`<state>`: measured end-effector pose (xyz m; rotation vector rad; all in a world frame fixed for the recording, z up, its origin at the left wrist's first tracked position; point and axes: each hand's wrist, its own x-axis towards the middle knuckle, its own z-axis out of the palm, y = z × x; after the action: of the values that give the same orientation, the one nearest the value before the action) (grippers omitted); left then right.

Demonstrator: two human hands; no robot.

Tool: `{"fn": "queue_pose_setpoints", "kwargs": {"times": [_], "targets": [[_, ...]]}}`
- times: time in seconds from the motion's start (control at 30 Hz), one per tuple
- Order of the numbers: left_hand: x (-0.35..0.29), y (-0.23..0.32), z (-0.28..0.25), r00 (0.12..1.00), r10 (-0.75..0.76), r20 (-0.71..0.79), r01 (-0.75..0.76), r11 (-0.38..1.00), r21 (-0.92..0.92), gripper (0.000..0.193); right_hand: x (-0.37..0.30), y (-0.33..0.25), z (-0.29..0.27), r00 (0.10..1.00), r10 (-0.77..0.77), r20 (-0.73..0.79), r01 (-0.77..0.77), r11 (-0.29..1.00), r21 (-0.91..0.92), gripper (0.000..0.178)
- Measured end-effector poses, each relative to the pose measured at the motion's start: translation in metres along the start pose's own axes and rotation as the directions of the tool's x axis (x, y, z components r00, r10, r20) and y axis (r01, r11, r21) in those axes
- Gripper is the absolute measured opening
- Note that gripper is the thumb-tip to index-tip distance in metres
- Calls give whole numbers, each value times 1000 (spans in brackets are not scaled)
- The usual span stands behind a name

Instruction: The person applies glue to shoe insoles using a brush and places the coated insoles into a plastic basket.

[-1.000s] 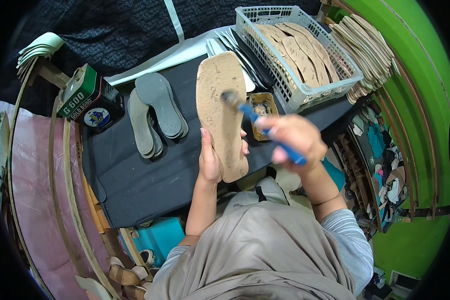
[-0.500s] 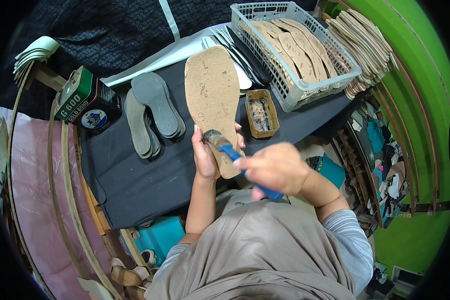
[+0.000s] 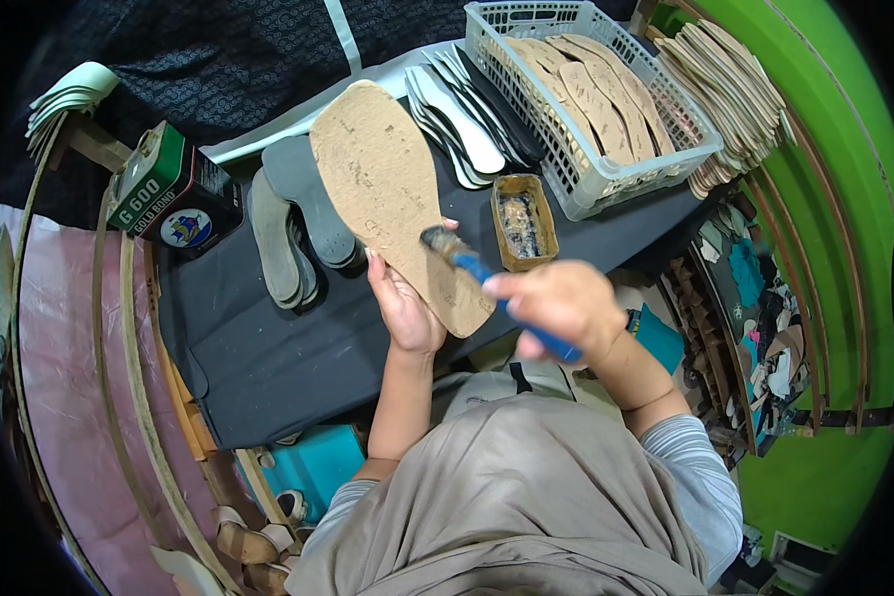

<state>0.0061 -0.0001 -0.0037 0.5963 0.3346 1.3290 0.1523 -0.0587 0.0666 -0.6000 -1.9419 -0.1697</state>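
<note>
A tan, sole-shaped insole board [image 3: 375, 164] is held up over the table, its wide end pointing away from me and to the left. My left hand [image 3: 407, 310] grips it around its narrow part from below, thumb at the left edge and a fingertip showing at the right edge. My right hand [image 3: 563, 310], somewhat blurred, is closed around the blue handle of a brush [image 3: 477, 266]. The dark, worn bristles lie against the board near its right edge. Just beyond my right hand stands a small glue-stained tub [image 3: 525, 223] with dark residue inside.
Grey soles [image 3: 280, 243] lie in stacks on the black-covered table [image 3: 258, 368], beside a green and black tin [image 3: 176, 189]. White and black insole pieces [image 3: 455, 119] fan out at the back. A white plastic basket [image 3: 621, 189] holds tan boards; more boards [image 3: 720, 99] are stacked right of it.
The board has tilted, its wide end swinging left and its narrow end right. The brush has moved slightly up and right along it. More of the white pieces behind now show.
</note>
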Motion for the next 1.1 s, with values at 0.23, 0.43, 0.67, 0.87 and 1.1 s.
{"fn": "queue_pose_setpoints", "kwargs": {"times": [0.23, 0.43, 0.67, 0.87, 1.1], "targets": [[0, 13, 1, 995, 68, 73, -55, 985, -161, 61, -2, -2, -1, 995, 84, -58, -82, 996, 40, 36], [5, 19, -7, 991, 100, 89, -79, 974, -212, 60, -6, -12, 4, 989, -37, 140, 11, 983, 182, 31], [9, 25, -16, 982, 149, 117, -104, 939, -328, 58, -7, -17, 5, 994, 5, 109, -31, 972, 232, 29], [9, 30, -14, 984, 175, 37, -155, 936, -316, 55, -14, -5, -1, 993, 101, 58, -109, 983, 146, 28], [12, 34, -20, 980, 198, -13, -191, 928, -321, 53, -13, 4, 2, 993, 98, -66, -93, 993, 75, 27]]}}
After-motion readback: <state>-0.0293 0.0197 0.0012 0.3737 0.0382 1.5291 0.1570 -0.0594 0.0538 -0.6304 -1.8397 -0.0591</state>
